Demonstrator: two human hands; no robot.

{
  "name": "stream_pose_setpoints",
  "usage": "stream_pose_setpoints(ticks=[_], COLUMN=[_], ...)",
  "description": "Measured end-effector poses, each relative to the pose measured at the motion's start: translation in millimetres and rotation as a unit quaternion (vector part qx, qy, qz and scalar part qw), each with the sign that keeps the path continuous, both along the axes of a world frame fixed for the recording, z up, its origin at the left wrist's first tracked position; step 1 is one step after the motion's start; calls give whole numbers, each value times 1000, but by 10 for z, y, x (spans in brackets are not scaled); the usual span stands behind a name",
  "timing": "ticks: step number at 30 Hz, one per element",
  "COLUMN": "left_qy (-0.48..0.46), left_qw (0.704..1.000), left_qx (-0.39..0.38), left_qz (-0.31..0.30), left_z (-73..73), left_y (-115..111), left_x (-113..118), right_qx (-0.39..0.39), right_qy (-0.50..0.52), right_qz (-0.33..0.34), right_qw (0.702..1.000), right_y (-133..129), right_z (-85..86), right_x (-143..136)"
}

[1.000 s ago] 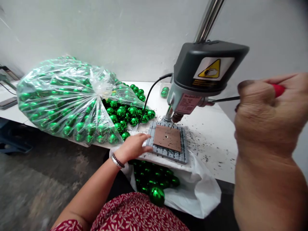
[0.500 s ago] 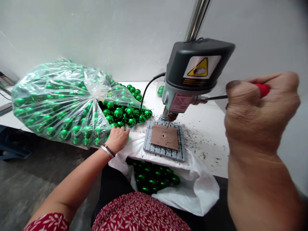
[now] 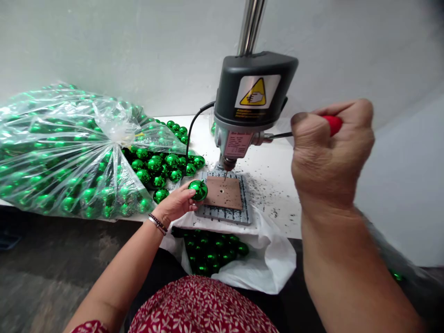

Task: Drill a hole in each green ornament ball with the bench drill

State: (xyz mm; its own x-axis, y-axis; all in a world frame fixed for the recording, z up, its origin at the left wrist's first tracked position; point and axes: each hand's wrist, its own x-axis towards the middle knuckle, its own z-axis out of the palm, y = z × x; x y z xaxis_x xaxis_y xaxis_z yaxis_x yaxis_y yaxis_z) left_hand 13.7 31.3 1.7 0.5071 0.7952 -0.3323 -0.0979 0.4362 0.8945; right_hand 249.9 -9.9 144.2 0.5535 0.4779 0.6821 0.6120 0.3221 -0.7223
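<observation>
Between the thumb and fingers of my left hand (image 3: 177, 203) is a shiny green bauble (image 3: 198, 190), held at the left edge of the drill press base (image 3: 222, 216). My right hand (image 3: 329, 157) is wrapped round the red knob (image 3: 332, 125) of the feed lever, right of the drill press (image 3: 255, 92). The thin drill bit (image 3: 225, 176) hangs above a brown board (image 3: 231, 194) that has a small hole. Dark shavings lie on the board and base.
A clear plastic bag (image 3: 69, 152) full of green baubles lies at the left, with loose baubles (image 3: 166, 164) beside it. A white bag (image 3: 270, 263) of baubles hangs open below the table edge. A black cable (image 3: 190, 134) loops from the press; shavings litter the white table (image 3: 287, 203).
My left hand has moved from the loose baubles rightward to the press base, now lifting a bauble into view. My right hand stays on the lever knob. The view has shifted right.
</observation>
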Motion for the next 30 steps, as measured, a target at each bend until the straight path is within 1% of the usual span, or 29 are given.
stream_pose_setpoints(ticks=[2, 4, 6, 8, 10, 12, 14, 18, 21, 28, 30], left_qy=[20, 61, 126, 213, 294, 338, 345, 308, 323, 410, 428], left_qw=[999, 996, 985, 956, 915, 886, 877, 882, 873, 835, 821], left_qx=[20, 52, 113, 200, 275, 313, 327, 339, 342, 351, 361], left_qz=[14, 25, 24, 7, -20, -52, -79, -111, -125, -106, -111], left_z=[-11, 17, 63, 112, 153, 179, 184, 163, 161, 222, 251], left_y=[26, 45, 64, 90, 129, 177, 229, 326, 372, 401, 409], left_x=[100, 185, 238, 257, 256, 255, 268, 334, 396, 501, 523], right_qx=[0, -2, -1, -1, 0, 0, -5, -17, -22, -49, -58], right_qy=[3, -3, -2, 6, 12, 13, 13, 10, 14, 2, 5], right_qz=[7, 12, 12, 9, 8, 8, 4, -6, -2, 7, 8], right_qw=[1000, 1000, 1000, 1000, 1000, 1000, 1000, 1000, 1000, 999, 998], right_y=[-2, -6, -11, -15, -18, -19, -18, -16, -22, -43, -48], right_z=[2, 1, 0, 1, 3, 7, 10, 16, 22, 50, 62], right_x=[-5, -7, -7, -9, -13, -17, -20, -22, -22, -23, -24])
